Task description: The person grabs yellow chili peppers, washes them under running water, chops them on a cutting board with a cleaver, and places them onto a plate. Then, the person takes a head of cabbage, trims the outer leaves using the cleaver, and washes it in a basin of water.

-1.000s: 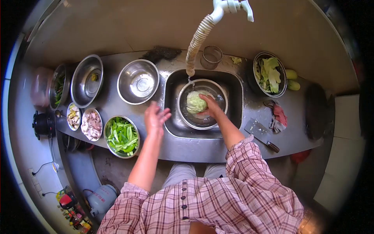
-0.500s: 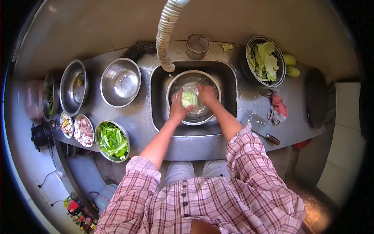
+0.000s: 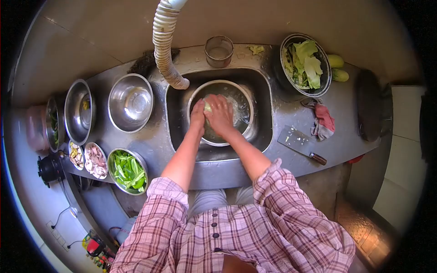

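A metal bowl (image 3: 249,100) with water in it stands inside the sink (image 3: 265,132). In this bowl a pale green cabbage (image 3: 208,107) shows only in a small part, as my hands cover most of it. My left hand (image 3: 197,119) grips its left side. Over its top and right side lies my right hand (image 3: 220,116), fingers curved round it and pointing away from me. The two hands are close together and wet.
A ribbed hose (image 3: 165,41) hangs over the sink's back left. To the right lie a cleaver (image 3: 297,140), a cloth (image 3: 324,120) and a bowl of leaves (image 3: 328,68). Leftward stand a steel basin (image 3: 132,102), a bowl of sliced green peppers (image 3: 129,170) and a bowl of meat (image 3: 95,160).
My right hand has moved from the bowl's right side onto the cabbage, which it now largely covers. My left hand still holds the cabbage. The view has shifted slightly.
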The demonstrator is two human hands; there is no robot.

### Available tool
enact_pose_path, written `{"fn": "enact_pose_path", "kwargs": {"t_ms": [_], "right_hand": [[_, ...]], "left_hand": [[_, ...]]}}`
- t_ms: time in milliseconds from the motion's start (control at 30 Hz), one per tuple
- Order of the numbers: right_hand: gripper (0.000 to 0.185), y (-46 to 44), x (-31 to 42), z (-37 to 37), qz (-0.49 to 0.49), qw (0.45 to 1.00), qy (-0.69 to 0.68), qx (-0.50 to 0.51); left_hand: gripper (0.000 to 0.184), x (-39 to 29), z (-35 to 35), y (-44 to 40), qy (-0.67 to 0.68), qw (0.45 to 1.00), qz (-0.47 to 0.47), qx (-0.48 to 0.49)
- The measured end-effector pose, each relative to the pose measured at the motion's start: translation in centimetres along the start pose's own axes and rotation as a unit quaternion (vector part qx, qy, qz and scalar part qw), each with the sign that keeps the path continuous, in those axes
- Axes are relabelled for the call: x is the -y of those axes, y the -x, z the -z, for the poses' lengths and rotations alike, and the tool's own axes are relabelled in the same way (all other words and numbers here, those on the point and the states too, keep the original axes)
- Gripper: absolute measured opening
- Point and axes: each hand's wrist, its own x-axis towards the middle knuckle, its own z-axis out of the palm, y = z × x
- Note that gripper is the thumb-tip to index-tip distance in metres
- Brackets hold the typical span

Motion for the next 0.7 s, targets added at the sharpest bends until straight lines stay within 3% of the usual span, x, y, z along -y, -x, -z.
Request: {"fn": "enact_pose_path", "kwargs": {"t_ms": [100,167,200,267,367,400,467,600,700], "right_hand": [[0.045,-1.1,-0.7,0.0,-0.046,0.999,-0.012,-0.002],[0.048,-1.9,-0.8,0.7,-0.086,0.996,-0.025,0.018],[0.047,-2.7,-2.4,-0.3,-0.070,0.996,0.015,0.047],[0.046,-4.5,-6.8,-2.9,-0.038,0.989,0.092,0.106],[0.037,-5.7,-6.6,1.4,-0.215,0.948,-0.181,0.147],[0.030,-5.4,-6.1,2.1,-0.195,0.969,-0.087,0.122],[0.027,-4.9,-9.3,-0.8,-0.181,0.970,-0.160,0.034],[0.020,-3.4,-6.2,0.9,-0.217,0.948,-0.215,-0.089],[0.018,-1.8,-2.9,4.2,-0.102,0.965,-0.236,-0.056]], "left_hand": [[0.050,1.2,1.0,-0.3,0.011,1.000,0.004,0.023],[0.056,-2.4,-1.1,2.9,0.050,0.993,0.104,0.007],[0.059,-3.7,-1.8,4.1,0.069,0.986,0.154,-0.001],[0.063,-2.4,-1.4,3.5,0.105,0.983,0.152,-0.009],[0.064,-1.3,-0.5,3.1,0.083,0.986,0.143,-0.024],[0.064,-1.3,-0.5,3.4,0.061,0.988,0.137,-0.022],[0.064,-1.6,-0.7,3.8,0.029,0.991,0.128,-0.026],[0.066,-2.0,-1.5,4.7,0.009,0.993,0.111,-0.039],[0.066,-2.4,-1.8,4.8,-0.012,0.992,0.111,-0.053]]}}
